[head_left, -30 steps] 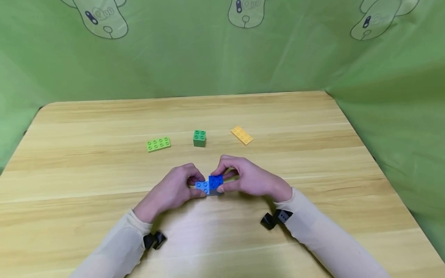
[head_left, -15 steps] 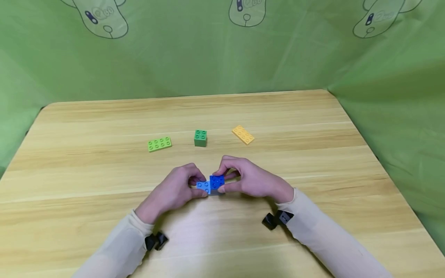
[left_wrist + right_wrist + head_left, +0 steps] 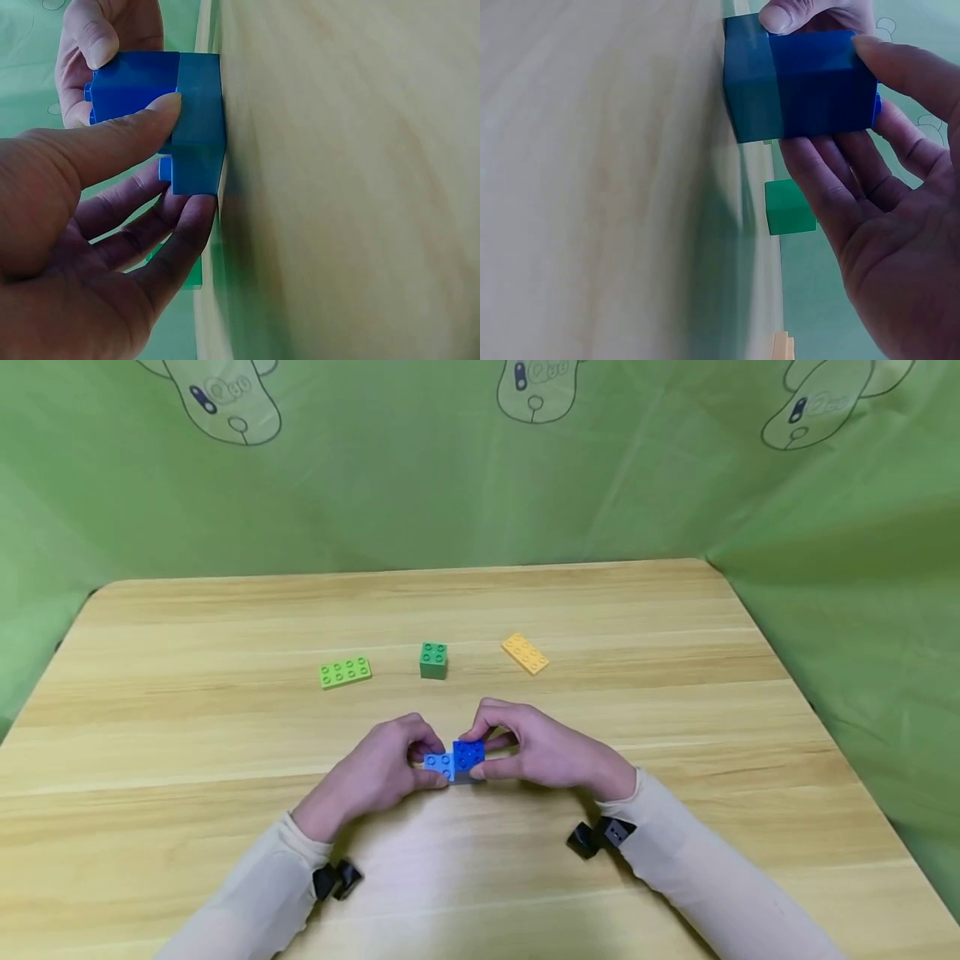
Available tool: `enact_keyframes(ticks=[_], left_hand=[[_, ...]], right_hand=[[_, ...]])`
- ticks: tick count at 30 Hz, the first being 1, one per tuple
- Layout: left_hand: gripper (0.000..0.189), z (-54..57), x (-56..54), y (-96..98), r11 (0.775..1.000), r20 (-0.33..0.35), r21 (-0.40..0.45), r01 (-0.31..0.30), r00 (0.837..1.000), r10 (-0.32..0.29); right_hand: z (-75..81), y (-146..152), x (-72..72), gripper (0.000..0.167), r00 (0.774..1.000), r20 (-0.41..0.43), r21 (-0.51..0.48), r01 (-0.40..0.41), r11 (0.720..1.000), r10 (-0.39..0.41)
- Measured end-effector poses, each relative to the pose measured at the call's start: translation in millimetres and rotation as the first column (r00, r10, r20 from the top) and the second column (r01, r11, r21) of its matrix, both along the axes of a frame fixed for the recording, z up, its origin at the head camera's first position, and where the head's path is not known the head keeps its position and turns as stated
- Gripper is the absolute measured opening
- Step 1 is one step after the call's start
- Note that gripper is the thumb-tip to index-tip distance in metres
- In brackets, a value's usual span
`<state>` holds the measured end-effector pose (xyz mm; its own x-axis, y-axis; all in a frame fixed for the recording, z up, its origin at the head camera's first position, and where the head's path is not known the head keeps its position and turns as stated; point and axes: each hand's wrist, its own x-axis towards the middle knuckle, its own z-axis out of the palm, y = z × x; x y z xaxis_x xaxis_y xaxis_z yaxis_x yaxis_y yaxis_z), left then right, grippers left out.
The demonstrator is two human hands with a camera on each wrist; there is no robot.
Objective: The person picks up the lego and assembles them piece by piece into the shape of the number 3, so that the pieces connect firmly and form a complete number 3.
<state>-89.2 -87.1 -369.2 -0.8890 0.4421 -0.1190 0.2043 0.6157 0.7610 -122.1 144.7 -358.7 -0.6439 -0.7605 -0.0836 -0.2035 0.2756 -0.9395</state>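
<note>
A light blue brick (image 3: pixel 438 763) lies low on the table, its studs showing at the left end. On its right half sits a square dark blue brick (image 3: pixel 468 753), flush against it in the right wrist view. My left hand (image 3: pixel 378 766) grips the light blue brick's left end between thumb and fingers. The thumb (image 3: pixel 161 112) overlaps the joint of both bricks in the left wrist view. With thumb and fingertips my right hand (image 3: pixel 551 747) pinches the dark blue brick from front and back.
Beyond the hands on the wooden table (image 3: pixel 187 710) lie a lime green plate brick (image 3: pixel 345 672), a green square brick (image 3: pixel 432 661) and a yellow-orange plate brick (image 3: pixel 525 653). A green curtain (image 3: pixel 420 502) hangs behind the table's far edge and along its sides.
</note>
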Motion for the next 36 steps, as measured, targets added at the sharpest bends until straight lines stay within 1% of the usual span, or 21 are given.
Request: enact_keyframes(ticks=[3, 9, 12, 17, 21, 25, 28, 30, 32, 34, 36], left_hand=[[0.025, 0.5, 0.4, -0.6, 1.0, 0.0, -0.008, 0.011, 1.0, -0.011], [0.03, 5.2, -5.9, -7.4, 0.996, -0.024, 0.023, 0.087, 0.996, -0.087], [0.031, 8.3, -8.8, -11.7, 0.995, -0.011, 0.051, 0.085, 0.996, -0.085], [0.028, 8.9, -10.0, -16.9, 0.995, 0.0, 0.082, 0.058, 0.998, -0.058], [0.029, 10.9, -8.9, -23.0, 0.995, 0.0, 0.093, 0.023, 1.0, -0.023], [0.028, 15.6, -10.6, -30.4, 0.993, -0.041, 0.119, -0.009, 0.999, 0.014], [0.029, 20.4, -13.0, -35.3, 0.988, -0.076, 0.145, -0.06, 0.995, 0.072], [0.03, 23.6, -14.3, -37.6, 0.979, -0.101, 0.172, -0.106, 0.987, 0.125], [0.03, 25.7, -15.4, -39.8, 0.969, -0.136, 0.203, -0.143, 0.976, 0.172], [0.029, 27.0, -16.7, -41.7, 0.959, -0.176, 0.231, -0.165, 0.962, 0.208], [0.028, 27.5, -17.6, -44.0, 0.953, -0.206, 0.246, -0.177, 0.951, 0.23]], right_hand=[[-0.3, 0.4, 0.2, 0.02, 1.0, 0.011, -0.004, -0.007, 1.0, 0.007], [0.0, 1.2, -0.2, 0.02, 1.0, 0.002, -0.011, -0.009, 1.0, 0.009], [0.5, 1.1, -0.6, 0.02, 1.0, -0.003, -0.006, -0.013, 1.0, 0.013], [0.9, 0.8, -0.4, 0.02, 0.999, -0.024, 0.009, -0.023, 1.0, 0.023], [1.1, 0.9, 0.5, 0.02, 0.997, -0.068, 0.044, -0.036, 0.998, 0.039], [0.8, 2.6, 1.8, 0.021, 0.996, -0.082, 0.068, -0.025, 0.997, 0.03], [1.1, 3.3, 2.0, 0.021, 0.994, -0.107, 0.087, -0.021, 0.996, 0.031], [1.7, 3.2, 1.2, 0.021, 0.991, -0.129, 0.099, -0.024, 0.995, 0.037], [2.3, 3.2, 0.6, 0.02, 0.987, -0.151, 0.107, -0.031, 0.994, 0.047], [2.8, 3.1, 0.2, 0.02, 0.985, -0.162, 0.106, -0.037, 0.994, 0.054], [2.7, 3.0, 0.5, 0.02, 0.984, -0.17, 0.1, -0.045, 0.994, 0.061]])
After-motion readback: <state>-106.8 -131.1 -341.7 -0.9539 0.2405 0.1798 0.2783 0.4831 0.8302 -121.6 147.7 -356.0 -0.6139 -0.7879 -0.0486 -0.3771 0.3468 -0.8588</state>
